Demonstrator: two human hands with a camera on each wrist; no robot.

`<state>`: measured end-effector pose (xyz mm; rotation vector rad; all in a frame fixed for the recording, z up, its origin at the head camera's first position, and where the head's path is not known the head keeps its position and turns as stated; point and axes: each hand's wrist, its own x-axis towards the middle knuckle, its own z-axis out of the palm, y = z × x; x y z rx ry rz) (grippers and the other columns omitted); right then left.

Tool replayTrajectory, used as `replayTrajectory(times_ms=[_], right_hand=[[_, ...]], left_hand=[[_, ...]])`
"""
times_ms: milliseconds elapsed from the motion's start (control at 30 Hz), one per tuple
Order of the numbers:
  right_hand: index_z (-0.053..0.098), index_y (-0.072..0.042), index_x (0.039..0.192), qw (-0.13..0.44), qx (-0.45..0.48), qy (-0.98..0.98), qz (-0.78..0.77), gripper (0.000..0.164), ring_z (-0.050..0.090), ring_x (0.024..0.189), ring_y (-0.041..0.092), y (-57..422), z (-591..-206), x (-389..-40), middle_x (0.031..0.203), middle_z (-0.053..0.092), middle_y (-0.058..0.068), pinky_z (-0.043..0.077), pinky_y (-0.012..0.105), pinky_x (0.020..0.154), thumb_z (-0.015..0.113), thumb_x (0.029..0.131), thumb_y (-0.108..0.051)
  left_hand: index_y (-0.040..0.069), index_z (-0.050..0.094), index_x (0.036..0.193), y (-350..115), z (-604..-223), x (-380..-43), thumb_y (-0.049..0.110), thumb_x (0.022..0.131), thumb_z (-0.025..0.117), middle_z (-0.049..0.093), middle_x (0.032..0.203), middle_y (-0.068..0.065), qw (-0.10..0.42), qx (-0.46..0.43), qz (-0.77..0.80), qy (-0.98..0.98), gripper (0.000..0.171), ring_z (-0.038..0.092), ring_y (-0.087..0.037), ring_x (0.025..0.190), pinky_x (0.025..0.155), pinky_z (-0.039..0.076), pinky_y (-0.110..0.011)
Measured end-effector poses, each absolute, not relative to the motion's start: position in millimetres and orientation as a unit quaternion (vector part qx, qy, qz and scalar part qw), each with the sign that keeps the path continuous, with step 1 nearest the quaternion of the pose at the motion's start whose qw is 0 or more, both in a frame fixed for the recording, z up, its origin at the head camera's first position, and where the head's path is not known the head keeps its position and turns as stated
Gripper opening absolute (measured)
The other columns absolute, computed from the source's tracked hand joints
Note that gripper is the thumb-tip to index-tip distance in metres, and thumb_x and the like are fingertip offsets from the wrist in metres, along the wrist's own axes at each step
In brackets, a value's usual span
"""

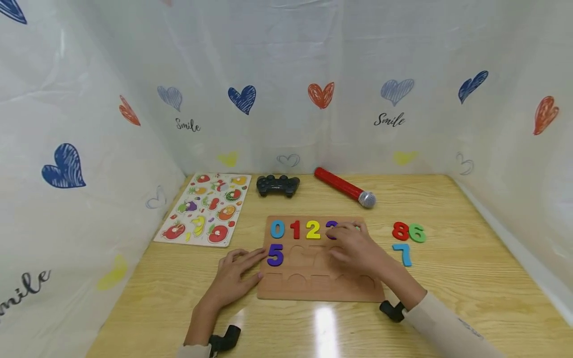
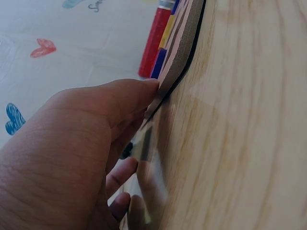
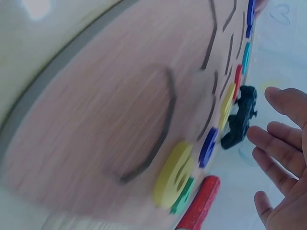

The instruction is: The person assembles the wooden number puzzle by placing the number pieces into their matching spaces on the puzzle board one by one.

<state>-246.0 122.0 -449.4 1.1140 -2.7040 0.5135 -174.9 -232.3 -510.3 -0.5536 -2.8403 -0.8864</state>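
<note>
Number board (image 1: 320, 293) lies flat on the surface (image 1: 470, 283), between the two hands. At its left edge rests the left hand (image 1: 232, 278), its grip loose—thumb touching the rim, fingers relaxed. The right hand (image 1: 358, 248) hovers over the board's right side, its grip spread and pinching nothing; the right wrist view shows its fingers apart from the yellow piece (image 3: 168, 179), which sits on the board beside the green piece (image 3: 181, 197). Purple 5 (image 1: 275, 260) stands nearest the left hand, while red 8 (image 1: 400, 230), green 6 (image 1: 413, 232) and blue 7 (image 1: 405, 253) lie together, right of the board.
</note>
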Motion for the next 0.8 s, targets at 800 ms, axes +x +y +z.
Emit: replayTrajectory(times_ms=[800], right_hand=[[0.069,-0.003,0.12,0.099,0.315,-0.928,0.171,0.042,0.056,0.115,0.034,194,-458,-251,0.112,0.07,0.006,0.027,0.061,0.096,0.083,0.084,-0.02]], left_hand=[[0.029,0.057,0.144,-232,-510,-174,0.038,0.095,0.068,0.048,0.15,0.014,0.07,-0.185,-0.292,-0.936,0.051,0.039,-0.026,0.127,0.095,0.024,-0.057]])
